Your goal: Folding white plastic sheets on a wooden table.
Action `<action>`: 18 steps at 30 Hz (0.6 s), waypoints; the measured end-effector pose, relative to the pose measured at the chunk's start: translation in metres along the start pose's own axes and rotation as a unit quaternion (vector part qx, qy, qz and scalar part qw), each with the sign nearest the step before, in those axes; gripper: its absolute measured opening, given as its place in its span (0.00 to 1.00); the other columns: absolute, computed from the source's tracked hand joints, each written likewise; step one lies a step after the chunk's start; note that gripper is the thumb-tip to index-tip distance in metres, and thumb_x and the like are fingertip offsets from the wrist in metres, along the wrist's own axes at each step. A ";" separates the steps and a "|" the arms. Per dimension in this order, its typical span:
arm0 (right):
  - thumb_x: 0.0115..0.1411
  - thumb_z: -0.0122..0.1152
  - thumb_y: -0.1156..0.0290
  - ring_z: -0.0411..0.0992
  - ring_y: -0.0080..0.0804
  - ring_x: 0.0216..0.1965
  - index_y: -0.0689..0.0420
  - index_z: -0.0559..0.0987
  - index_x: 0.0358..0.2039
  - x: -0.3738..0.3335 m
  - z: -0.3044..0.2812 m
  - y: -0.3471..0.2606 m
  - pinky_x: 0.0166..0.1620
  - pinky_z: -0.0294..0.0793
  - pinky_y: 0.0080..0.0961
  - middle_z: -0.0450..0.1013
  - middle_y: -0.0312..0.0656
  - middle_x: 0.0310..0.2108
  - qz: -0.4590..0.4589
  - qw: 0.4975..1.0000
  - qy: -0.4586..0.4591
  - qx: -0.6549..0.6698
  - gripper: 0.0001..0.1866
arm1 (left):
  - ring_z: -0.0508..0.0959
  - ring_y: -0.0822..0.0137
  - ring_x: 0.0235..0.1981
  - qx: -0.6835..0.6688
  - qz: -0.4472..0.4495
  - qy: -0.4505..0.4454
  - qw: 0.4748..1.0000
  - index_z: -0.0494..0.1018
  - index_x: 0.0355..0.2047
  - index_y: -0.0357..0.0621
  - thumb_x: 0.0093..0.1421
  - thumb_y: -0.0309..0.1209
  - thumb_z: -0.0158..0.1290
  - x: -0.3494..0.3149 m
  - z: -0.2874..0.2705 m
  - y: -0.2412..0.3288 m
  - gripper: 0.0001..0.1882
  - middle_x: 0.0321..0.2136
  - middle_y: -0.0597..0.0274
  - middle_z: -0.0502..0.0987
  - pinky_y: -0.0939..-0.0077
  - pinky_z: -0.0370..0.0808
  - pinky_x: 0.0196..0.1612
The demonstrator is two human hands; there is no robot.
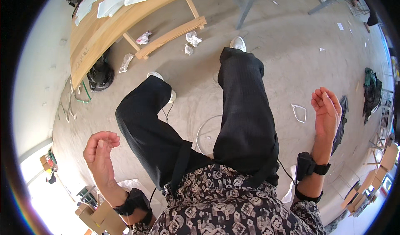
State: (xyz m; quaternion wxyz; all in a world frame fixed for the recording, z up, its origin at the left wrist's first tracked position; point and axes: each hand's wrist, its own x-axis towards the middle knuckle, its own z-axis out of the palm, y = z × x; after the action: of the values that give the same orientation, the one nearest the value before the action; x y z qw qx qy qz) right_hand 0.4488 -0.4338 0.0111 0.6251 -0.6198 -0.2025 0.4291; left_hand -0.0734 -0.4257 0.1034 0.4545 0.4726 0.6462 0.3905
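My left hand (pixel 99 152) is raised off to the left of my knee, palm turned inward. Its fingers are loosely bent, with nothing in them. On the other side, my right hand (pixel 326 112) is held up with the fingers slightly curled and also holds nothing. Both hands are apart from any object. Each forearm carries a black strapped device, one on the left wrist (pixel 135 202) and one on the right wrist (pixel 307 165). Between the hands are my legs in black trousers (pixel 246 106), seated or bent at the knee, over a grey floor.
A wooden table (pixel 137 16) with white sheets (pixel 112 2) stands at the far left. Crumpled plastic (pixel 193 38) and a black bag (pixel 100 74) lie under or beside it. A white loop (pixel 298 113) lies near my right hand. Cardboard boxes (pixel 102 216) are at both lower sides.
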 end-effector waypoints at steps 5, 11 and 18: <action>0.61 0.54 0.76 0.77 0.32 0.35 0.65 0.76 0.40 -0.003 -0.007 0.006 0.39 0.77 0.24 0.77 0.45 0.34 -0.001 1.000 0.002 0.029 0.09 | 0.76 0.67 0.36 0.008 -0.004 -0.008 1.000 0.70 0.41 0.34 0.65 0.33 0.46 0.002 0.005 0.007 0.12 0.35 0.54 0.76 0.73 0.72 0.43; 0.61 0.55 0.76 0.77 0.33 0.34 0.65 0.77 0.40 -0.008 -0.018 0.011 0.38 0.77 0.25 0.77 0.45 0.33 0.013 0.998 0.032 0.058 0.09 | 0.76 0.67 0.35 0.023 0.006 -0.020 1.000 0.70 0.40 0.34 0.65 0.32 0.46 0.007 0.013 0.017 0.12 0.34 0.54 0.76 0.72 0.73 0.43; 0.60 0.55 0.75 0.76 0.31 0.33 0.64 0.77 0.39 -0.016 -0.033 0.016 0.37 0.75 0.23 0.77 0.44 0.33 0.018 0.997 0.059 0.053 0.08 | 0.76 0.67 0.34 0.042 0.002 -0.035 0.999 0.71 0.39 0.34 0.64 0.32 0.47 0.011 0.030 0.027 0.12 0.33 0.53 0.77 0.73 0.73 0.42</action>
State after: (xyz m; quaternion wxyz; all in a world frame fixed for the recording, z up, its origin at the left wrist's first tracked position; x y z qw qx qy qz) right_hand 0.4615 -0.4680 -0.0041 0.6597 -0.6137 -0.1311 0.4135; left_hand -0.0393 -0.4063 0.1183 0.4557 0.5062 0.6446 0.3473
